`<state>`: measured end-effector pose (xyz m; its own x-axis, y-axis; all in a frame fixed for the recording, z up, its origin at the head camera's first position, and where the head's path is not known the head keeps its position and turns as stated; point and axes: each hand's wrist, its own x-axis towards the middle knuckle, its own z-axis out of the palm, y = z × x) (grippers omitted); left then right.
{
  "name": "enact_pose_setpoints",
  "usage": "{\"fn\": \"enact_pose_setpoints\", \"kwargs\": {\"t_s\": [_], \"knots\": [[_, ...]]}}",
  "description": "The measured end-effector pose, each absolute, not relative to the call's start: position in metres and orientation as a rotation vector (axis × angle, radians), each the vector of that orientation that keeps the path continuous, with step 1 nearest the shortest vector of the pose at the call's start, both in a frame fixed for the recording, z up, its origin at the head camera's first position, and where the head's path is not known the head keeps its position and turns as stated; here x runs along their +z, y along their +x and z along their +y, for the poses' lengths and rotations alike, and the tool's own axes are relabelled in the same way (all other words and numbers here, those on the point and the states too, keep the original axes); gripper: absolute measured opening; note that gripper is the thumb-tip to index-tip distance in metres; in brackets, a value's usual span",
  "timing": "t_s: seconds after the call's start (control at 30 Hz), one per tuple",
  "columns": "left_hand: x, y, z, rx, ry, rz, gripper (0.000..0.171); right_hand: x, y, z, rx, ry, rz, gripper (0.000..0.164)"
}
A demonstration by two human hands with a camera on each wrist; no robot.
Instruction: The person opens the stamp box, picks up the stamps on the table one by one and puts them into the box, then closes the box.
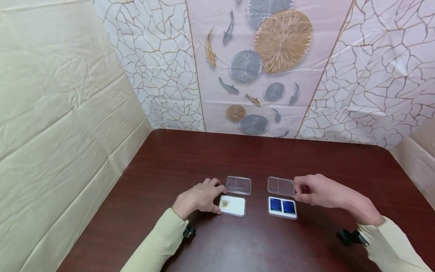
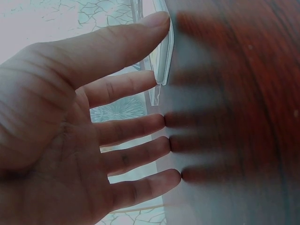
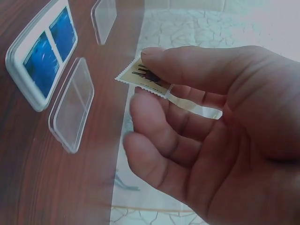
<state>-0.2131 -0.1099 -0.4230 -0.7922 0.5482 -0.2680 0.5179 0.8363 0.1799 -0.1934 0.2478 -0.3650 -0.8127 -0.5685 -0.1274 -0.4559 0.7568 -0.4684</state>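
Note:
My right hand [image 1: 317, 192] pinches a yellowish postage stamp [image 3: 133, 75] with toothed edges and a dark figure, thumb on top. It hovers beside the right-hand case [image 1: 283, 215], whose white bed carries two blue stamps [image 1: 275, 205]. My left hand [image 1: 200, 196] is at the left-hand case [image 1: 238, 207], where one small gold-toned stamp [image 1: 225, 204] lies on the white bed's left half. Its thumb and forefinger reach the case's left edge, and the other fingers extend straight, tips on the table.
Behind each case lies a clear plastic lid: the left lid [image 1: 239, 186] and the right lid [image 1: 281, 186]. The dark red-brown table [image 1: 190, 158] meets a patterned cloth wall [image 1: 244, 94] at the back. A pale cloth [image 1: 68, 113] hangs along the left side.

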Motion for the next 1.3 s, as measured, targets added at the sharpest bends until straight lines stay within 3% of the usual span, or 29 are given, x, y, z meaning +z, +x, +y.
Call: {"fn": "enact_pose_setpoints", "kwargs": {"t_s": [0.43, 1.3], "knots": [[-0.424, -0.212, -0.109, 0.129, 0.816, 2.710, 0.057, -0.373, -0.197, 0.223, -0.684, -0.780, 2.561, 0.019], [-0.425, -0.212, -0.109, 0.139, 0.834, 2.726, 0.056, -0.392, -0.203, 0.172, -0.628, -1.083, 2.624, 0.017]]}}
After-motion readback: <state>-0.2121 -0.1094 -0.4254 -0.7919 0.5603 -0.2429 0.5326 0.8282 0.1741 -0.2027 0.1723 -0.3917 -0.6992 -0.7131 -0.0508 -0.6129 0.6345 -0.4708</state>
